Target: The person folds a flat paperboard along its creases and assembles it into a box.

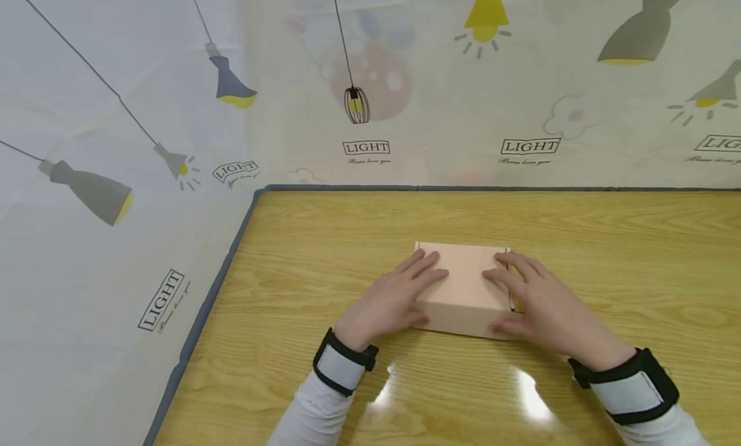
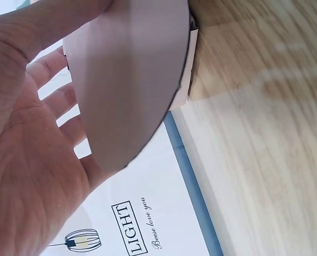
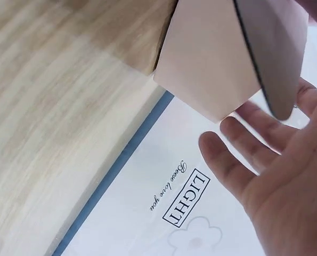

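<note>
A small pale-pink cardboard box [image 1: 463, 278] sits on the wooden table, its lid panel lying over the top. My left hand [image 1: 390, 301] holds its left side, fingers spread on the lid and thumb at the front edge. On the other side my right hand [image 1: 547, 304] grips the right edge, fingertips on the lid and thumb against the front panel. A rounded cardboard flap [image 2: 131, 80] stands out beside the left thumb in the left wrist view. Another narrow flap [image 3: 275, 58] juts out at the box's side in the right wrist view.
A wood-grain table [image 1: 324, 240] surrounds the box. White cloth walls [image 1: 301, 66] printed with lamps rise behind and at the left, meeting the table along a grey-blue edging [image 1: 214, 291]. Each wrist wears a black-and-white band [image 1: 341, 362].
</note>
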